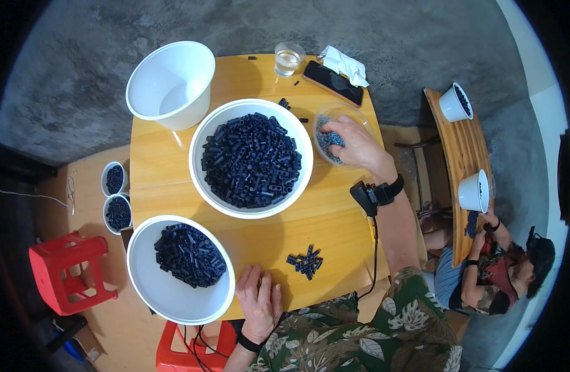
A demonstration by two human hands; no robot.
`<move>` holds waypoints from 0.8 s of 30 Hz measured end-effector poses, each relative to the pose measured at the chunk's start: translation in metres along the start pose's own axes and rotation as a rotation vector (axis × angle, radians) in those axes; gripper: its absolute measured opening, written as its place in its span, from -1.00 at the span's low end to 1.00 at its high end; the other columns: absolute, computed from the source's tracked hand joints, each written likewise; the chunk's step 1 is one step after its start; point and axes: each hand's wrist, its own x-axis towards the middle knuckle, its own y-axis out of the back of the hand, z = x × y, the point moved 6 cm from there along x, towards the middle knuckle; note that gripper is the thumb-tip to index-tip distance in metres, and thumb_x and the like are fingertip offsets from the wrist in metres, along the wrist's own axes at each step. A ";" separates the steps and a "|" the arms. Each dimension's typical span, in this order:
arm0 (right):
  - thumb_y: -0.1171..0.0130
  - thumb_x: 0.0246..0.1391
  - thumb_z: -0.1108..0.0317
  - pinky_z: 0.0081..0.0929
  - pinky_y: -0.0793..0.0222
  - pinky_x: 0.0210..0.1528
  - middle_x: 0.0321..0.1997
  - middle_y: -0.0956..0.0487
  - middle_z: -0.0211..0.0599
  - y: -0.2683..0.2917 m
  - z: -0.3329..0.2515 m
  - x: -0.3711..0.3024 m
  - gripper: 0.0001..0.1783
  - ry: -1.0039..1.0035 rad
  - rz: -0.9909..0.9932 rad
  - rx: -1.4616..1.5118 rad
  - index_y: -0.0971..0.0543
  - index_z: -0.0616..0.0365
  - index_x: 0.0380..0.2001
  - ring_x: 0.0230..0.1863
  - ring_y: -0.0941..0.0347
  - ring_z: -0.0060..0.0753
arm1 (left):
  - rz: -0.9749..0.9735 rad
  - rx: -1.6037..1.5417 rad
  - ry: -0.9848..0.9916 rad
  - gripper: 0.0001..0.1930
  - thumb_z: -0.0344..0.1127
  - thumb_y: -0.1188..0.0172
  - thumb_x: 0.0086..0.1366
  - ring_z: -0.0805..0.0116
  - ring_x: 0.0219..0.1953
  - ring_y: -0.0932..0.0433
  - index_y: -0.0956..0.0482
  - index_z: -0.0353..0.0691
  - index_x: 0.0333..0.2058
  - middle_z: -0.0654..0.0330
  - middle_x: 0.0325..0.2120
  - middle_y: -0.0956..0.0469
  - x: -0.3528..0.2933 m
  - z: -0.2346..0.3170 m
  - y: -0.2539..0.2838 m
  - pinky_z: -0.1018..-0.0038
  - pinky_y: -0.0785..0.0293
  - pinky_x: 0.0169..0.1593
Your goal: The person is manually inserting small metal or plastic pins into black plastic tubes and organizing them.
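Note:
My right hand [354, 142] reaches into a round clear tub [370, 124] of small grey metal pieces [328, 137]. Its thumb and forefinger are spread apart over the pieces; the other fingers are partly hidden. Palm down, my left hand [259, 302] lies at the table's near edge with its fingers stretched out and nothing in it. Beside it stands a white bucket [145, 273] partly filled with short black plastic tubes [190, 255]. A larger white bowl [304, 162], full of similar black pieces [252, 160], sits mid-table. A small pile of black pieces [306, 262] lies right of my left hand.
At the far left of the wooden table [322, 217] stands a tilted white bucket [173, 77]. A glass of water [288, 61], a phone [333, 82] and a tissue [345, 65] are at the back. Red stools [68, 273] stand left. Another person [489, 273] sits at a table on the right.

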 end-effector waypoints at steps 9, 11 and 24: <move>-0.30 -0.03 0.56 -0.33 -0.52 -0.16 -0.27 -0.62 -0.13 0.005 0.015 0.002 -0.78 -0.005 0.165 0.048 -0.64 0.25 -0.24 -0.26 -0.59 -0.14 | 0.015 -0.008 0.000 -0.62 -0.48 -0.26 0.15 -0.20 0.16 -0.34 -0.49 -0.35 -0.03 -0.12 0.07 -0.40 -0.001 0.000 -0.001 -0.01 -0.27 0.20; -0.33 -0.07 0.53 -0.33 -0.53 -0.24 -0.35 -0.66 -0.05 0.012 0.023 0.001 -0.82 -0.082 0.284 0.301 -0.65 0.25 -0.31 -0.30 -0.63 -0.10 | 0.016 -0.007 -0.001 -0.62 -0.48 -0.26 0.15 -0.19 0.15 -0.35 -0.49 -0.35 -0.03 -0.12 0.06 -0.41 -0.001 -0.001 -0.001 -0.01 -0.27 0.20; -0.30 0.03 0.56 -0.47 -0.66 -0.33 -0.32 -0.63 -0.19 0.029 0.035 -0.024 -0.83 -0.265 0.285 1.033 -0.58 0.40 -0.28 -0.38 -0.62 -0.38 | 0.026 -0.019 0.022 -0.66 -0.53 -0.26 0.14 -0.21 0.16 -0.35 -0.52 -0.34 -0.07 -0.12 0.06 -0.40 -0.003 0.001 0.001 0.00 -0.26 0.20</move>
